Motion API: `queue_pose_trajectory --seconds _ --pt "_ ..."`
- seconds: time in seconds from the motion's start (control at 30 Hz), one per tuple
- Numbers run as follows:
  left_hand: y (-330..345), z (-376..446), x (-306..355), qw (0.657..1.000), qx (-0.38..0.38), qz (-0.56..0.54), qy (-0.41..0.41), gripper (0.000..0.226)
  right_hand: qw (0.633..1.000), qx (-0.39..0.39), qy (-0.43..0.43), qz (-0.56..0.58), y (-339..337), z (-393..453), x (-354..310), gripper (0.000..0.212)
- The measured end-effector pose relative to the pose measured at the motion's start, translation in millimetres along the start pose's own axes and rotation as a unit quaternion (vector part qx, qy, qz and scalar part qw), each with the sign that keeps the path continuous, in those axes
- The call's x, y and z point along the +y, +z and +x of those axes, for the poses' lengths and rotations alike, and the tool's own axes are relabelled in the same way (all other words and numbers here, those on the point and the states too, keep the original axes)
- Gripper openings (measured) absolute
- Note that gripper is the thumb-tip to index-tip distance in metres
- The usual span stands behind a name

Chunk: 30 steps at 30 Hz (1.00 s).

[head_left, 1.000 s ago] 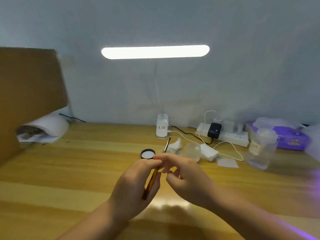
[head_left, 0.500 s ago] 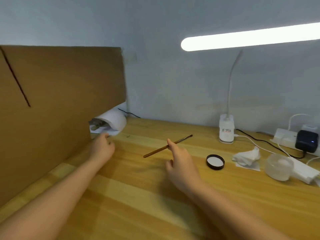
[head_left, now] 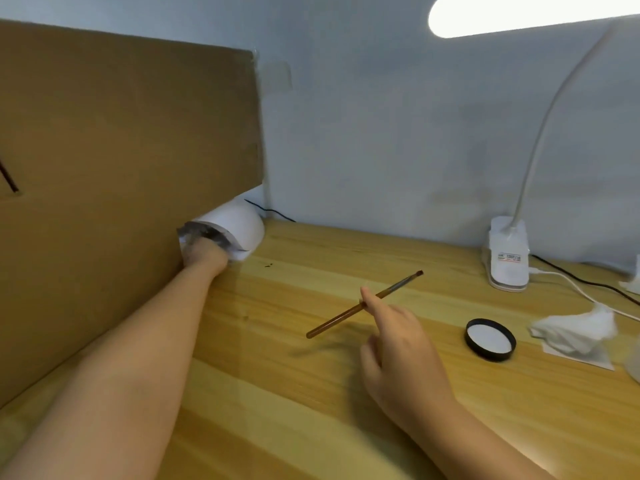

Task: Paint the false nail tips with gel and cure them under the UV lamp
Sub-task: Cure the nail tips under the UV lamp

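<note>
Two grips noted: my left hand (head_left: 204,258) reaches into the UV lamp (head_left: 239,225), fingers hidden, state indeterminable; my right hand (head_left: 398,344) pinches the brush (head_left: 349,311).

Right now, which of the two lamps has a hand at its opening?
The white domed UV lamp behind the cardboard; the left hand reaches into it. The gooseneck desk lamp stands untouched.

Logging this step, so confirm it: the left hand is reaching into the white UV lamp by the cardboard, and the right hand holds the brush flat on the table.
Wrong on one point: in the head view the right hand holds the brush raised above the table, not flat on it. The left hand is indeed at the mouth of the white UV lamp beside the cardboard.
</note>
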<state>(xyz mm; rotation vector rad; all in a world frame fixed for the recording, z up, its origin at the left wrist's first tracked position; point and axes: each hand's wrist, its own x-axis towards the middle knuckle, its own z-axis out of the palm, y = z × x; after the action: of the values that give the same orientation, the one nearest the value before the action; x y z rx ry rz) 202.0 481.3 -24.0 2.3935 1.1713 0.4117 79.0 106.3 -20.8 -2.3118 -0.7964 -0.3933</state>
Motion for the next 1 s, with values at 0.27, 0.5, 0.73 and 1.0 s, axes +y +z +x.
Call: queue_pose_trajectory --seconds 0.27,0.5,0.73,1.0 --pt "-5 19 8 0.991 0.083 -0.092 -0.053 0.043 0.999 -0.002 -0.012 0.03 5 -2 2 0.072" --pt "5 2 6 0.988 0.156 -0.019 0.002 0.032 0.999 -0.002 -0.012 0.029 6 0 2 0.068" --pt "0 -35 10 0.991 0.118 -0.057 -0.029 0.02 0.999 0.021 -0.016 0.035 5 -1 1 0.063" --pt "-20 -104 -23 0.993 0.082 -0.088 0.012 0.042 0.994 0.027 0.008 0.105 0 0 2 0.064"
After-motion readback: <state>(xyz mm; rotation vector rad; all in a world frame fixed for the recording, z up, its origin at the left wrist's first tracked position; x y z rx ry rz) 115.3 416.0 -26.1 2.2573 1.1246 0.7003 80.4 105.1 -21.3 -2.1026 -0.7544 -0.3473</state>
